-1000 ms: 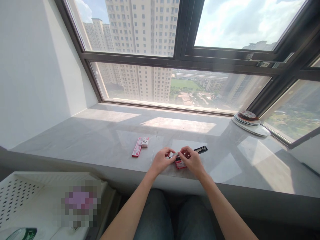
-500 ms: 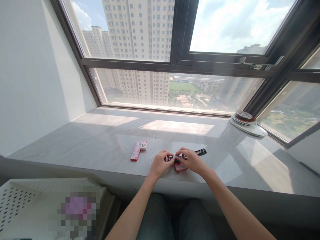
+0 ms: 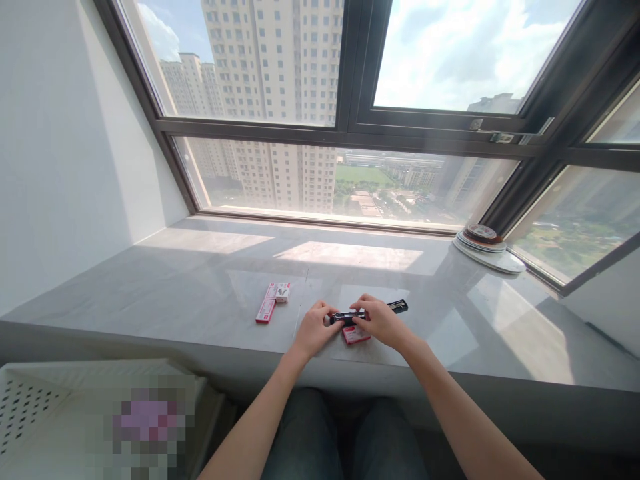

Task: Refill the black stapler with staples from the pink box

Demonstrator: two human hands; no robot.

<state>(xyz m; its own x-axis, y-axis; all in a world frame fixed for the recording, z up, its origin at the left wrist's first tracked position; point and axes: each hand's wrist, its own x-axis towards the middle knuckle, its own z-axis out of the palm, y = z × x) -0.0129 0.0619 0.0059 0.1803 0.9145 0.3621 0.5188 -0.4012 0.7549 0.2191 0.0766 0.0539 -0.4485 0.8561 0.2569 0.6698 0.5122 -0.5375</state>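
A black stapler point(image 3: 349, 319) with bright metal parts is opened out across the windowsill, one long arm of it reaching off to the right behind my fingers. At its left end, my left hand point(image 3: 315, 330) pinches the body between thumb and fingers. My right hand point(image 3: 379, 323) is closed over the stapler's middle, fingertips on its top and thumb on the near side. A red-and-white small box point(image 3: 356, 335) lies just in front of and partly under the stapler. Any staples in the stapler are too small to make out.
Further left on the sill point(image 3: 200, 287) sit a small white box point(image 3: 283, 293) with a staple picture and a flat red-and-white box point(image 3: 266, 311). A stack of round plates point(image 3: 487, 248) stands by the right window corner. Below left is a white perforated basket point(image 3: 30, 407).
My right fingers have shifted on the stapler, so more of its black and metal body shows between my hands. The whole view has moved slightly; the boxes stay put.
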